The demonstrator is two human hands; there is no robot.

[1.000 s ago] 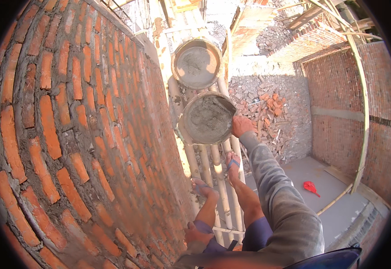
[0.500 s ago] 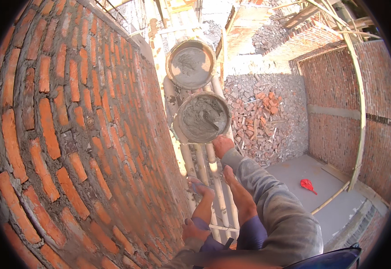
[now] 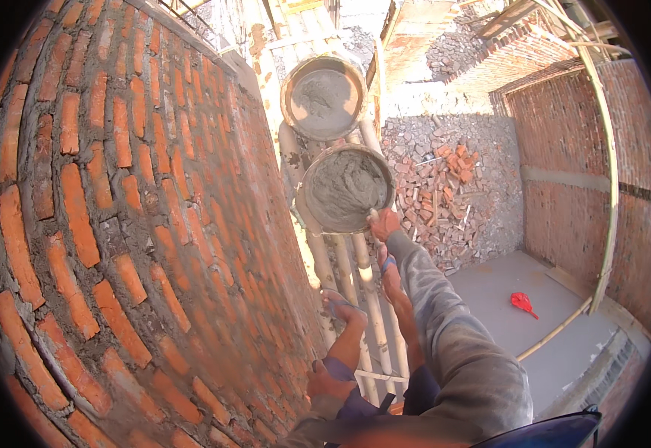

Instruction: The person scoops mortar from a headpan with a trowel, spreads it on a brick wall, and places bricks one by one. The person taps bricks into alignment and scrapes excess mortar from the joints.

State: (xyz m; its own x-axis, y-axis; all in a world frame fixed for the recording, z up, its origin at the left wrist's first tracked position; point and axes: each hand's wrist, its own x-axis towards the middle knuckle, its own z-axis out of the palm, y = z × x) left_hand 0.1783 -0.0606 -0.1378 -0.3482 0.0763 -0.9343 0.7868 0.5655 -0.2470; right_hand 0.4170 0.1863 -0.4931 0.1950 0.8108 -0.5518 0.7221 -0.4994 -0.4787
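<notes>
Head: ridged grey mortar [image 3: 342, 188] in bucket [image 3: 389, 172]; right hand [image 3: 386, 225] apparently grips handle [image 3: 373, 213].

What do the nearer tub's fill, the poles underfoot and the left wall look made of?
Fill: probably wet mortar; grey, smeared, softly ridged.
Poles: likely bamboo; pale, round, smooth-looking.
Left wall: rough fired brick, by its orange, coursed, grey-jointed face.
</notes>
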